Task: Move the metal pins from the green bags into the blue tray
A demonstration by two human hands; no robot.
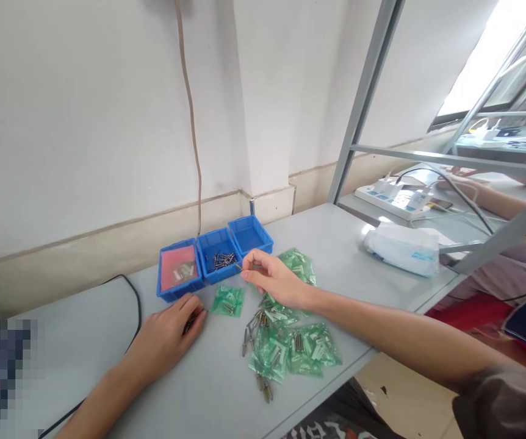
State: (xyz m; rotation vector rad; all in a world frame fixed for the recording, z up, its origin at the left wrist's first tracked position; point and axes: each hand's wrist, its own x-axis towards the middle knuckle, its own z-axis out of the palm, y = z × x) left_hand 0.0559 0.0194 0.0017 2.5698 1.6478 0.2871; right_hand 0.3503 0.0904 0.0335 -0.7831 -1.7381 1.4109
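- We pinch a small metal pin (238,266) between thumb and forefinger of our right hand (276,281), its tip poking out toward the middle blue bin (218,255); held right at that bin's near rim, the pin sits close to the loose pins already lying inside it.
- Our left hand (168,336) rests flat on the table (84,341), fingers curled down over a few dark pins at the fingertips; they seem lightly closed on them, though how firm the hold is we cannot tell.
- Just beside those fingertips lies one small green bag (227,301) on its own, with pins showing through it, apart from the main heap and near the bins, likely so it stays within reach of both hands.
- The heap of green bags (296,350) spreads under and behind our right wrist, with loose pins (250,332) scattered at its left edge and a couple more at the table's near edge.
- Three blue bins stand touching in a row near the wall: the left bin (180,272) has a red lining and a few small parts, the right bin (250,235) looks bare.
- A black cable (135,299) curves across the table to our left.
- Further right lie a white cloth bundle (404,247) and a power strip (393,198), where another person's arm (496,198) rests.
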